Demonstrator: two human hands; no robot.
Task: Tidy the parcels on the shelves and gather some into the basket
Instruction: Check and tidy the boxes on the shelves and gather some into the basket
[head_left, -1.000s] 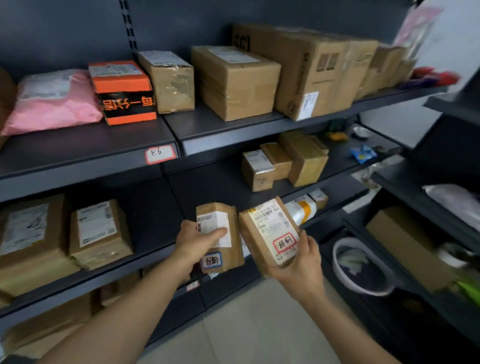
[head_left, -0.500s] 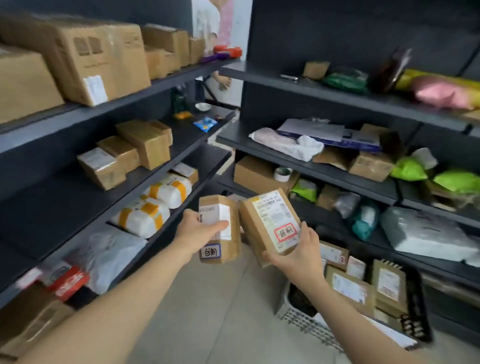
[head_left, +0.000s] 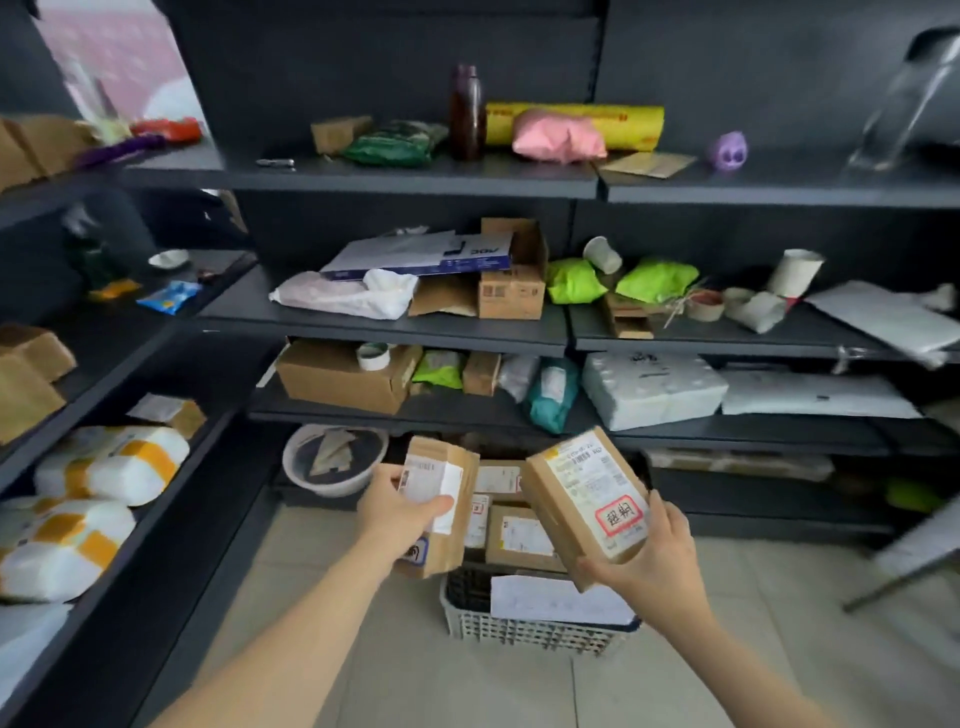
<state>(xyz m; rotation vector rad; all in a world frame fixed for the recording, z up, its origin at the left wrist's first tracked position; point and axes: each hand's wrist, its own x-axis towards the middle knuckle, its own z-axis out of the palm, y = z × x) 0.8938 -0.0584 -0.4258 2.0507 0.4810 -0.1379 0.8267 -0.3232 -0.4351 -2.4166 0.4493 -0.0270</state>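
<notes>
In the last half second my view has swung from the side shelving to the back unit, and the basket (head_left: 519, 629) has come squarely under my hands; my hold on both boxes is unchanged. My left thumb (head_left: 439, 506) lies across the white label of the small kraft box (head_left: 447, 451), with the other fingers wrapped behind it out of sight, so the left hand (head_left: 400, 514) is clamped on it. My right hand (head_left: 649, 566) cups the flat kraft box (head_left: 582, 493) from below, thumb up its edge, its label tilted toward me with a red-framed stamp at the lower corner. Both are stiff card, taped smooth and sharp-cornered.

I judge this the gathering step: both parcels hover above the basket, not yet in it. At 6 o'clock from my hands, the basket is pale plastic lattice on the tiled floor, already holding brown boxes (head_left: 519, 538) and a white sheet (head_left: 556, 597). The next move calls for lowering each box in flat beside those, then letting go.

At 9 o'clock from my left hand sits a pale round basin (head_left: 332, 486). At 12 o'clock the dark metal shelves (head_left: 415, 332) carry soft green mailers (head_left: 654, 280).
</notes>
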